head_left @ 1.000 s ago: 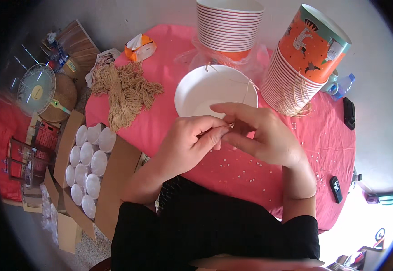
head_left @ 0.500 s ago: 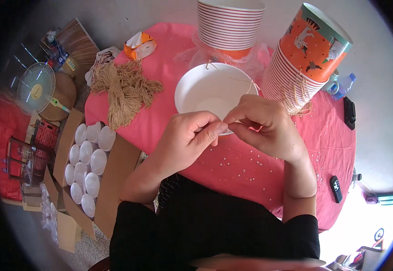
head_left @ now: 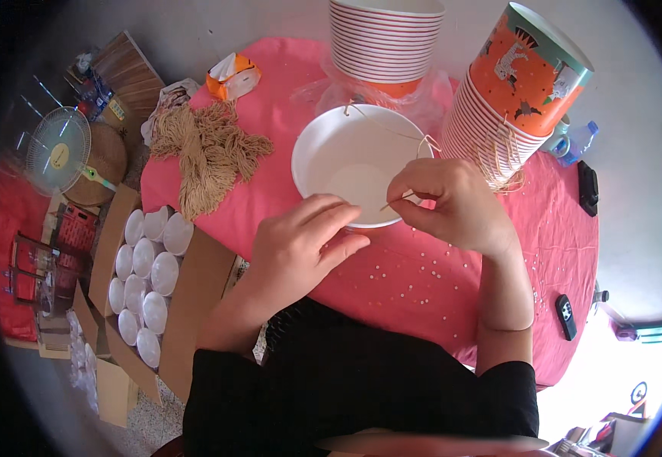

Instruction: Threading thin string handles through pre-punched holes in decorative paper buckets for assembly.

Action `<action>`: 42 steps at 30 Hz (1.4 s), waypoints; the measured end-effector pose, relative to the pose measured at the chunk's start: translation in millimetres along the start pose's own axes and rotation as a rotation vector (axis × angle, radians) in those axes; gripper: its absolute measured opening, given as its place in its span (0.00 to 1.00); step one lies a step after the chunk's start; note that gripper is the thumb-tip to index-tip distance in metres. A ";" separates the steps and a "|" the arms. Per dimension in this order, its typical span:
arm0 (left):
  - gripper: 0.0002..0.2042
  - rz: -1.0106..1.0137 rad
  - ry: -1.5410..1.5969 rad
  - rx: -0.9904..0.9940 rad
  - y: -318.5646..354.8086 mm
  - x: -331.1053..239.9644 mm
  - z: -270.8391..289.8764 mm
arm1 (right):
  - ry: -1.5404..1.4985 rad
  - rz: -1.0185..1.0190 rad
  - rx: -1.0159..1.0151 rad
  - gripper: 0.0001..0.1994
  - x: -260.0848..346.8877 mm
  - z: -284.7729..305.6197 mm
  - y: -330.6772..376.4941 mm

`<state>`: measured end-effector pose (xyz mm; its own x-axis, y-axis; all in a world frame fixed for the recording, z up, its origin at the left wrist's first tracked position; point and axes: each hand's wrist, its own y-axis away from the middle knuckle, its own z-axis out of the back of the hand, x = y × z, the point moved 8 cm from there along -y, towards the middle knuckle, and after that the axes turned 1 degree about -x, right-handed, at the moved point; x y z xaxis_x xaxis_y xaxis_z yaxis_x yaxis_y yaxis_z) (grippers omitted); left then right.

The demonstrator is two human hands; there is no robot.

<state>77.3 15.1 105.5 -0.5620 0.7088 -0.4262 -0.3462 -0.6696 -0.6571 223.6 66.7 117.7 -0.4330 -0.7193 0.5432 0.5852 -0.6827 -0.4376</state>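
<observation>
A white paper bucket (head_left: 323,160) stands in front of me on the pink-covered table. A thin tan cord (head_left: 382,128) runs from a hole at its far rim across to the right side of the rim. Over the bucket's near right edge, my right hand (head_left: 456,206) pinches the cord's end between thumb and fingertips; a short tip sticks out toward the left. My left hand (head_left: 304,247) is just left of it, by the near rim, with thumb and fingers apart and nothing between them.
Behind stand a stack of white buckets (head_left: 386,46) and a leaning orange-patterned stack (head_left: 517,84) with cord loops. A tan cord bundle (head_left: 205,152) lies left, near an orange packet (head_left: 232,76). White dots dot the pink cloth (head_left: 331,286). A carton (head_left: 194,305) of plastic cups sits lower left.
My left hand has let go and drawn back a little to the left, its fingers spreading. The right hand keeps its pinch, and the cord now shows across the bucket.
</observation>
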 end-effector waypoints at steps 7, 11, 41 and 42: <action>0.08 -0.047 -0.021 0.020 9.4 16.0 -17.8 | 0.033 0.017 0.044 0.04 -3.0 -5.4 -1.1; 0.10 -0.222 -0.073 -0.018 12.8 9.6 -16.0 | -0.018 0.105 0.071 0.04 6.7 -7.6 0.2; 0.12 -0.479 -0.216 -0.086 10.4 -9.0 -6.8 | 0.108 0.092 0.195 0.02 17.1 -11.8 8.1; 0.12 -0.439 -0.180 -0.063 8.6 -4.8 -8.0 | 0.086 0.090 0.215 0.02 15.5 -13.2 7.7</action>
<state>83.1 7.6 96.9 -0.4956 0.8685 0.0107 -0.5369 -0.2967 -0.7898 212.3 48.6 113.3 -0.4235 -0.7908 0.4420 0.7527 -0.5786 -0.3140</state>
